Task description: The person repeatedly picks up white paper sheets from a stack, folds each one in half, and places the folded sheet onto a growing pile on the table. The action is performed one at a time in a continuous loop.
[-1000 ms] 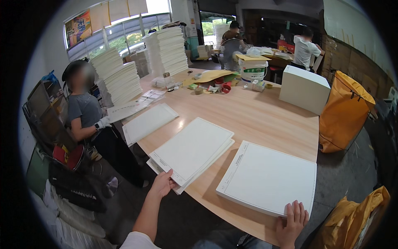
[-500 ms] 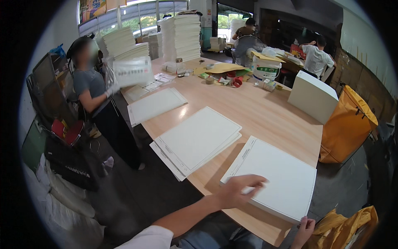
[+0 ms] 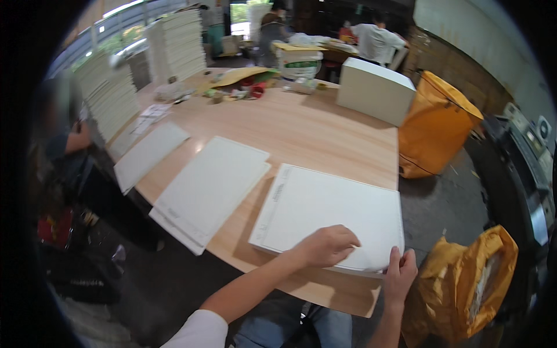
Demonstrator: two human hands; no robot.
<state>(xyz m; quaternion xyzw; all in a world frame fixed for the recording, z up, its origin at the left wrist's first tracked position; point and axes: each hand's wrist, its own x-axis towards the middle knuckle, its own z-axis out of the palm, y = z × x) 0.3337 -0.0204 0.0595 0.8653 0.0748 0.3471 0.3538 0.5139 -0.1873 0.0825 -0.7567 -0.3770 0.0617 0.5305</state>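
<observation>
A thick stack of large white paper sheets (image 3: 325,203) with thin printed border lines lies near the front right edge of the table. Over its near part is my left hand (image 3: 328,245), fingers curled in, with nothing visible in them. At the stack's near right corner, my right hand (image 3: 400,271) pinches the top sheet's corner between thumb and fingers; that edge looks slightly lifted. To the left lies a thinner, uneven pile of similar sheets (image 3: 212,182). Farther left is another flat pile of white sheets (image 3: 152,155).
A tall white paper block (image 3: 376,91) stands at the table's (image 3: 325,136) far right, beside an orange bag (image 3: 438,127). Another yellow bag (image 3: 464,284) is right of me. Tape rolls, a white bucket (image 3: 299,62) and high paper stacks (image 3: 177,43) are behind. A person (image 3: 75,139) stands left.
The view has swung to the right. My left hand has curled its fingers lower over the stack, and my right hand has come further up onto its near right corner.
</observation>
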